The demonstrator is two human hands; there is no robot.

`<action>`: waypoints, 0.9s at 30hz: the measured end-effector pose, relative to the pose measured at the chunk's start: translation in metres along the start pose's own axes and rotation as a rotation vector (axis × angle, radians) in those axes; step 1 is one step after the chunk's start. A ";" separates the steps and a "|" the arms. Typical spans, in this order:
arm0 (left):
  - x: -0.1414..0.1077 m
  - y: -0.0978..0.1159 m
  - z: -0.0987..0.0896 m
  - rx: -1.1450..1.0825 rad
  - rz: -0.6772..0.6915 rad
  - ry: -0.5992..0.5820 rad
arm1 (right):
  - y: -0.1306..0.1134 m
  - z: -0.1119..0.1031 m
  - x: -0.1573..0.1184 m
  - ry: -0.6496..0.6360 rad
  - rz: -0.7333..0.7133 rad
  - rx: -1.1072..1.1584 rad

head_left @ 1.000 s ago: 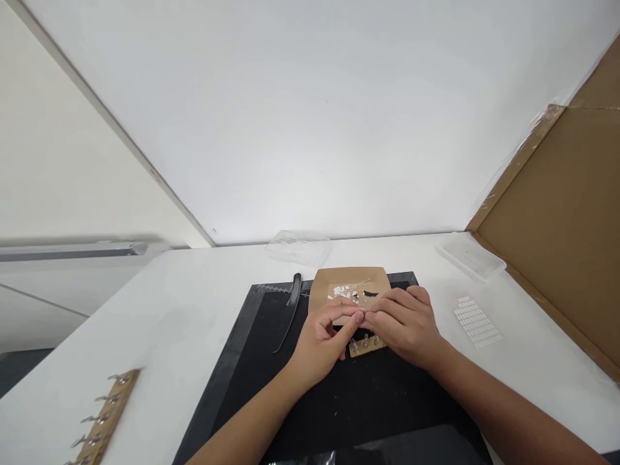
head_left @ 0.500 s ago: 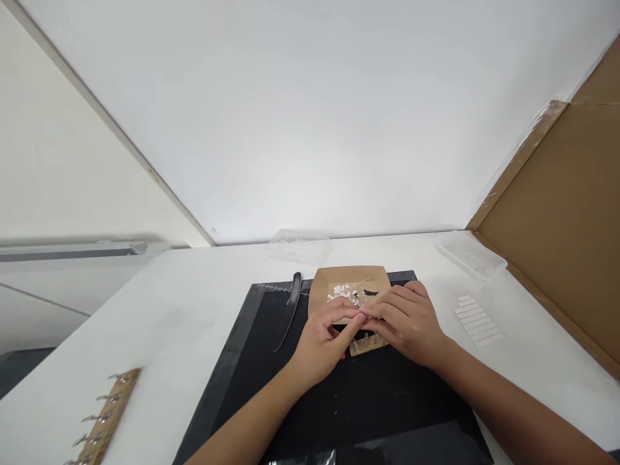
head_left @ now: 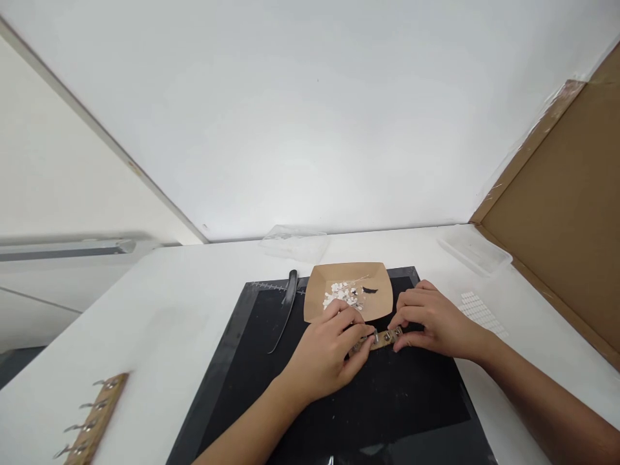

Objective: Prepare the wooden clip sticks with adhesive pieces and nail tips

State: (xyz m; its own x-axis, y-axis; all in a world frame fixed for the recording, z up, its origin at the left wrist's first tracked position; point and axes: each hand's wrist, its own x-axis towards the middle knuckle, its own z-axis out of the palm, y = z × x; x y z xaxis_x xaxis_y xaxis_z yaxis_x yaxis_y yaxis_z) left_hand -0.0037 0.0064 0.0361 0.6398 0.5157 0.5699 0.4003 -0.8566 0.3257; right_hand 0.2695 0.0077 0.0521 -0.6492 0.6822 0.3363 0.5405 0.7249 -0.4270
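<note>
On the black mat (head_left: 387,400), a small wooden strip with metal fittings (head_left: 385,338) lies just in front of the brown paper tray (head_left: 317,281). My left hand (head_left: 334,345) covers the strip's left part, its fingers pinched around a small clear piece there. At the strip's right end is my right hand (head_left: 426,320), thumb and fingers closed on that end. White bits (head_left: 341,294) and a dark sliver (head_left: 369,290) lie in the tray.
Left of the tray lies a curved black tool (head_left: 289,300). A second wooden strip with clips (head_left: 97,420) is at the lower left. Clear plastic containers (head_left: 295,242) (head_left: 475,250) stand at the back, a sheet of white pieces (head_left: 477,309) at right, cardboard (head_left: 557,187) beyond.
My hands, earlier joined at the fingertips over the tray's front edge, have moved apart and down to the wooden strip. The right hand has shifted right, to the strip's end.
</note>
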 end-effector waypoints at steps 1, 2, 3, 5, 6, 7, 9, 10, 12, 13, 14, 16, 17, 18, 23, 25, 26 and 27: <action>0.000 0.000 0.000 0.006 0.002 -0.001 | 0.000 0.000 -0.001 -0.002 0.005 -0.010; 0.001 0.000 0.000 0.009 0.004 0.000 | 0.001 0.001 -0.001 0.000 0.006 -0.022; 0.001 0.000 0.000 0.009 0.006 0.002 | 0.001 0.002 -0.001 0.005 0.006 -0.032; 0.001 0.000 0.000 0.004 0.013 0.002 | 0.002 0.004 0.000 0.014 0.008 -0.046; 0.001 0.000 0.000 0.003 0.016 0.000 | 0.003 0.005 0.001 0.015 0.010 -0.052; 0.001 0.001 0.000 0.006 0.018 -0.003 | 0.003 0.006 0.001 0.014 0.010 -0.057; 0.001 0.001 0.001 0.016 0.016 -0.007 | 0.003 0.008 0.002 0.006 0.002 -0.071; 0.001 0.001 0.001 0.020 0.014 -0.006 | 0.003 0.008 0.002 0.000 -0.005 -0.083; 0.001 0.002 0.001 0.023 0.014 -0.004 | 0.001 0.010 0.003 -0.002 -0.028 -0.125; 0.001 0.002 0.002 0.023 0.014 -0.002 | 0.000 0.010 0.003 0.003 -0.039 -0.151; 0.001 0.002 0.002 0.023 0.013 -0.001 | -0.001 0.010 0.003 0.008 -0.050 -0.174; 0.001 0.002 0.001 0.024 0.010 -0.003 | -0.002 0.011 0.003 0.016 -0.064 -0.208; 0.001 0.002 0.001 0.025 0.008 -0.003 | -0.002 0.011 0.003 0.014 -0.065 -0.217; 0.002 0.002 0.001 0.026 0.006 -0.004 | -0.002 0.011 0.003 0.011 -0.064 -0.219; 0.001 0.003 0.002 0.025 0.009 -0.017 | -0.001 0.010 0.003 -0.010 -0.044 -0.203; 0.001 0.003 0.002 0.024 0.008 -0.022 | -0.001 0.011 0.002 -0.008 -0.033 -0.208; 0.001 0.004 0.002 0.026 0.006 -0.023 | -0.002 0.011 0.002 -0.008 -0.030 -0.211; 0.001 0.004 0.002 0.028 0.004 -0.021 | -0.002 0.011 0.002 -0.012 -0.028 -0.211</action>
State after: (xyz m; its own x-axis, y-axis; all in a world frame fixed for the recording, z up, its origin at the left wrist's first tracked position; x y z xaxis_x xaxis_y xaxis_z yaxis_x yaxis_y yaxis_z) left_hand -0.0005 0.0037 0.0368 0.6551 0.5130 0.5547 0.4157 -0.8578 0.3023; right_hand 0.2613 0.0068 0.0440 -0.6717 0.6609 0.3347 0.6211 0.7487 -0.2317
